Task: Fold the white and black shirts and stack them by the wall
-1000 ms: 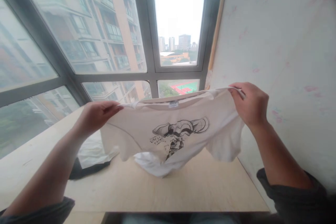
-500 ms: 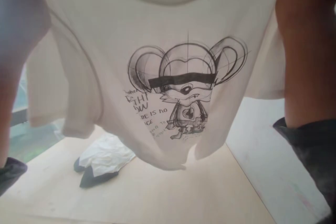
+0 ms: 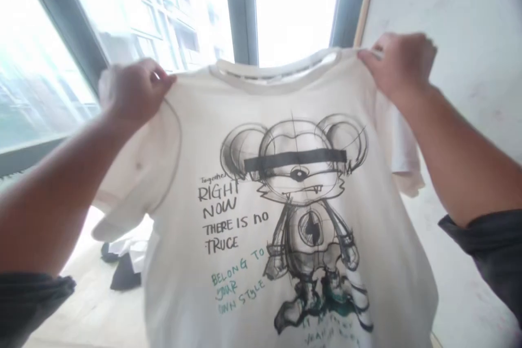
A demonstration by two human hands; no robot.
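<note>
A white T-shirt [image 3: 187,136] hangs spread out in the air before me, its printed front facing me. The print is a black line drawing of a big-eared cartoon figure with a black band over its eyes, and lettering in black and green beside it. My left hand [image 3: 136,87] pinches the shirt at the shoulder on the left. At the opposite shoulder, my right hand [image 3: 402,62] is closed on the cloth. Both sleeves droop below the hands, and the bottom hem lies outside the view.
Behind the shirt is a pale table [image 3: 101,315], with a dark and white cloth bundle [image 3: 126,272] partly covered by the shirt. Tall windows with grey frames [image 3: 240,11] stand at the back. A white wall [image 3: 460,5] runs along the right.
The shirt was higher and closer, bunched at the bottom; now it hangs lower and straighter, with its full print showing. Both hands have moved away from the camera and come fully into view.
</note>
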